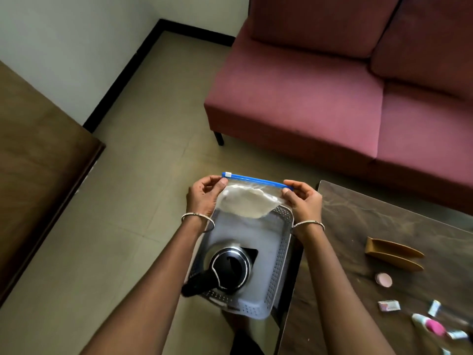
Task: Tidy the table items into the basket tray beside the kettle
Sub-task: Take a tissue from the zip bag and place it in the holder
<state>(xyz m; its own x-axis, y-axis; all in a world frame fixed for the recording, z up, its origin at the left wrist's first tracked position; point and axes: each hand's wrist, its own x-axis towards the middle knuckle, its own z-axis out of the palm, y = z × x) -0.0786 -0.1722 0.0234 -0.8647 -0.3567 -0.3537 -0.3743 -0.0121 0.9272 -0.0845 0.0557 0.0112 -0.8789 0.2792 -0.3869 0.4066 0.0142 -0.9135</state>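
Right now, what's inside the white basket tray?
The basket tray holds a steel kettle, black lid and handle, at its near end. Both hands, left and right, hold a zip bag over the far end, hiding the floor there.

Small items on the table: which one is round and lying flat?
The pale pink round disc, just below the brown wooden holder. The sachets nearer the bottom edge are rectangular, and the bright pink-capped tube is elongated.

The small packets [388, 305] on the table [358, 216] are too blurred to identify, and its right side is cut off.
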